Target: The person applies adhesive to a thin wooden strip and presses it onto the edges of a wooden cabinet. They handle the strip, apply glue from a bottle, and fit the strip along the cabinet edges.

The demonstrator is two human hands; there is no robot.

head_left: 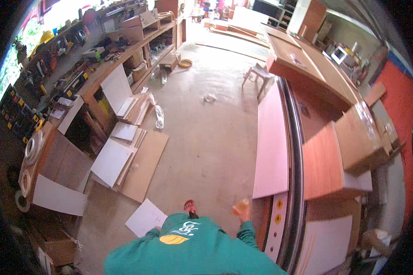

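Observation:
A white rectangular board (146,217) is at my left side, its lower right edge against my left hand (157,228). Only a small part of that hand shows past the green sleeve, and its fingers look closed on the board's edge. My right hand (244,212) is out in front of my right side, fingers curled round a small yellowish-brown thing (237,207). Blur hides what kind of thing it is. One of my feet (190,206) shows below the green shirt, on the concrete floor.
Boards (144,167) lie stacked on the floor at left, beside a workbench (119,59) crowded with tools. On the right runs a long machine with a metal rail (294,151) and a pink panel (271,142). A cardboard box (360,137) and a stool (258,75) stand beyond.

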